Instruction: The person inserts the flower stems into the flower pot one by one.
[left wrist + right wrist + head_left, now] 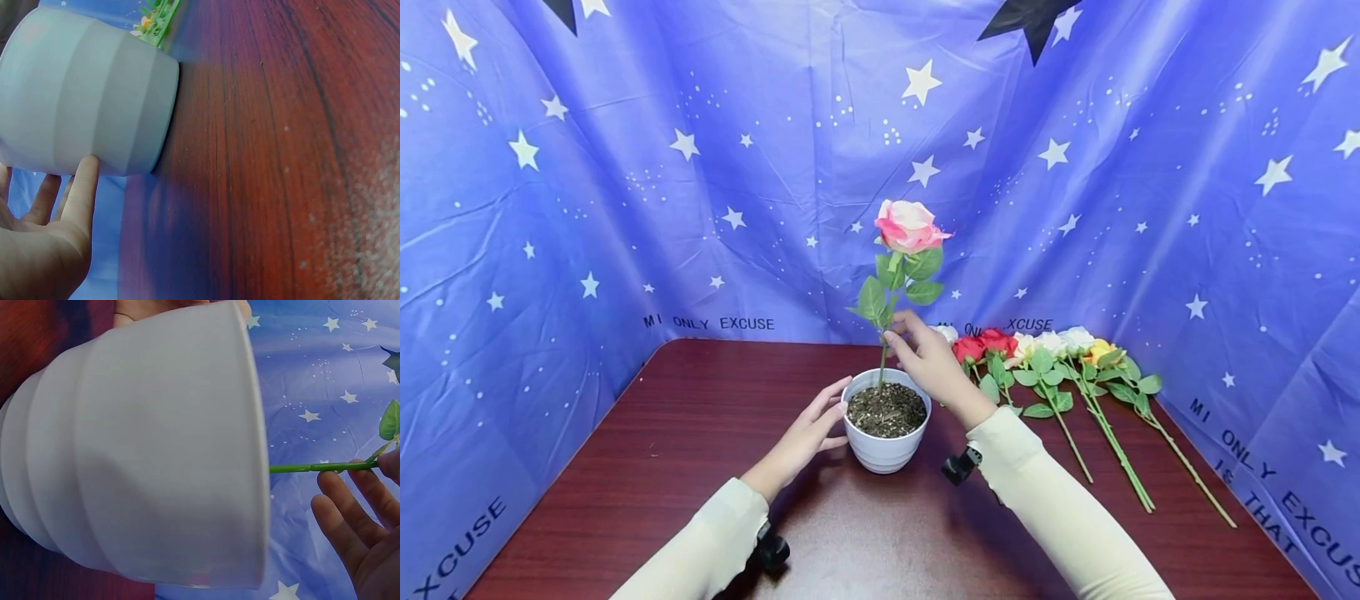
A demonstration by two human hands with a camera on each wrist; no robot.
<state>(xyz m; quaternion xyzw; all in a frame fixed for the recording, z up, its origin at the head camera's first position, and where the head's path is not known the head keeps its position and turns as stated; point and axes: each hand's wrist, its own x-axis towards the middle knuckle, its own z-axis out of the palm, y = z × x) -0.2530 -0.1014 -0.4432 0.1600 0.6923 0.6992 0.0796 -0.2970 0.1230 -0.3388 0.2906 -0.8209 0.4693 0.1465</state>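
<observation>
A pink-and-white rose (pixel 910 227) stands upright with the foot of its stem in the soil (pixel 887 412) of a white flowerpot (pixel 884 454). My right hand (pixel 931 360) pinches the green stem (pixel 294 468) below the leaves, thumb against fingers, above the pot's rim. On the pot's left side rests my left hand (pixel 808 429), its fingers nearly straight; in the left wrist view one fingertip (pixel 89 164) touches the ribbed wall. The buried end of the stem is hidden by soil.
To the right on the dark red wooden table (pixel 700 433) lie several cut roses, among them a red rose (pixel 998 342) and a yellow rose (pixel 1099 352), stems pointing towards the front. A blue star-printed cloth (pixel 805 167) hangs behind and at both sides.
</observation>
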